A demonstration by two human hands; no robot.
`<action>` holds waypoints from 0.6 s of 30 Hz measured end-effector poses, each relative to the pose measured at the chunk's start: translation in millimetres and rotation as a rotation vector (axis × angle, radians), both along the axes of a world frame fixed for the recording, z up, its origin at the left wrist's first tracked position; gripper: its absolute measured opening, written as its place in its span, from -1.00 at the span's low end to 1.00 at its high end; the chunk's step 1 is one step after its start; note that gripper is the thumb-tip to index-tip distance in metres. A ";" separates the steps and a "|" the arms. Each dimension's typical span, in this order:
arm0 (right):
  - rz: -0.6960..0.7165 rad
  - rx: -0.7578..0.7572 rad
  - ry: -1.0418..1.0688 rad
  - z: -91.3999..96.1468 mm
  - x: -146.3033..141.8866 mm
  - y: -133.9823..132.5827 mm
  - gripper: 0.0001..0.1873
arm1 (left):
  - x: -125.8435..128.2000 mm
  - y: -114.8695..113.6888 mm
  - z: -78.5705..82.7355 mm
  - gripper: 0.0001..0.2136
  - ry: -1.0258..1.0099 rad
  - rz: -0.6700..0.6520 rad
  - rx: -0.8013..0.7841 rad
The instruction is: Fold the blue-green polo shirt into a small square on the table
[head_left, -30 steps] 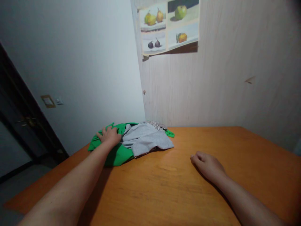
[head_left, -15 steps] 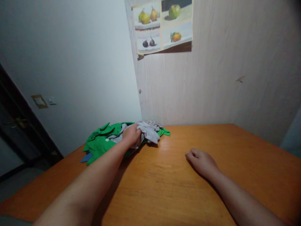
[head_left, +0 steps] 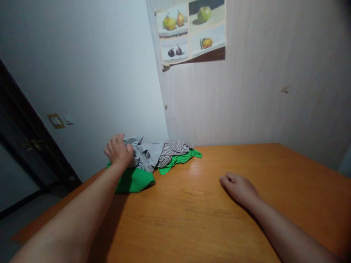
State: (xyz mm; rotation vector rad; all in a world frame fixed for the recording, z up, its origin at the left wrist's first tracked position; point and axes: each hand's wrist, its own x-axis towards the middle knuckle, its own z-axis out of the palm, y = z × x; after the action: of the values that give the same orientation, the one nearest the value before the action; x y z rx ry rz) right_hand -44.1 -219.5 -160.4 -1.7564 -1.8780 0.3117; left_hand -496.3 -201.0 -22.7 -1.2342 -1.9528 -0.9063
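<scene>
Fabric heap [head_left: 157, 155] at the far left of the wood-grain tabletop [head_left: 197, 212]. Gray cloth [head_left: 149, 153]: matte, crumpled, soft folds, raised peak. Striped cloth [head_left: 175, 149] bunched against its right side, thin dark lines; smooth green cloth [head_left: 135, 179] underneath (more green, ruffled, out at right). Left arm [head_left: 68, 215] stretched forward, left grip [head_left: 118, 149] on the heap's left end, fingers bent over gray folds (pinching or just resting: cannot tell). Right grip [head_left: 238, 188] loosely fisted on the wood, well apart from the heap.
</scene>
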 end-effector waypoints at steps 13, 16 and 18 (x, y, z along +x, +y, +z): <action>-0.003 -0.018 -0.018 -0.9 -0.7 0.6 -0.58 | 45.4 52.9 -16.7 -0.58 0.169 -0.022 -0.641; -0.001 -0.023 -0.018 -1.1 -0.4 1.2 -0.58 | 87.5 68.9 -16.5 -0.50 0.251 -0.274 -0.589; 0.000 -0.024 -0.019 -0.9 -0.3 1.1 -0.58 | 111.9 79.5 -21.8 -0.46 0.173 -0.413 -0.664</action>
State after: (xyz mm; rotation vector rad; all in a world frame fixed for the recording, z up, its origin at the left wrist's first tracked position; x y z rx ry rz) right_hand -44.4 -218.4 -161.3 -1.7814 -1.8945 0.3203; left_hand -384.4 -121.4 -44.4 -2.0719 -1.9520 -0.2982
